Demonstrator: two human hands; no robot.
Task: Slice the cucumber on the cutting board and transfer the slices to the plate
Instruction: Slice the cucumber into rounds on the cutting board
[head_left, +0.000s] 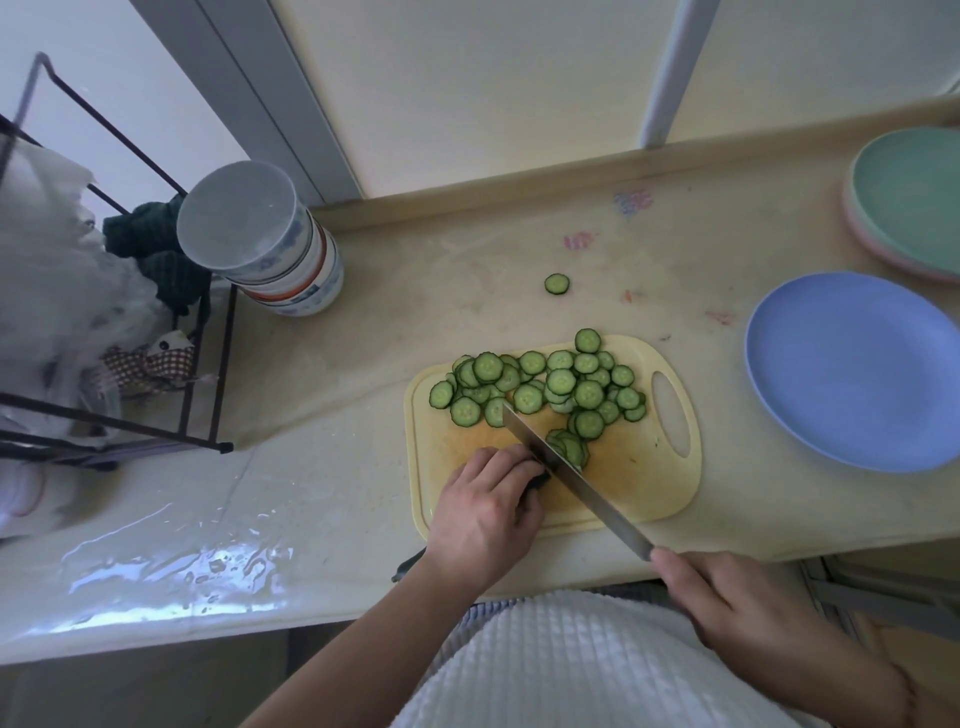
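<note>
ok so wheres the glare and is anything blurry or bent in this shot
Head view: glare streaks the clear plastic sheet at lower left; the white bag in the black wire rack is blurred; wide-angle distortion bows the beige counter's back edge; the green cucumber slices and steel knife blade are sharp.

Just one view here, a wide-angle head cam looking steeply down and forward over the counter. It sits close above the cutting board, which lands near the middle, and the wall bends along the top edge.
</note>
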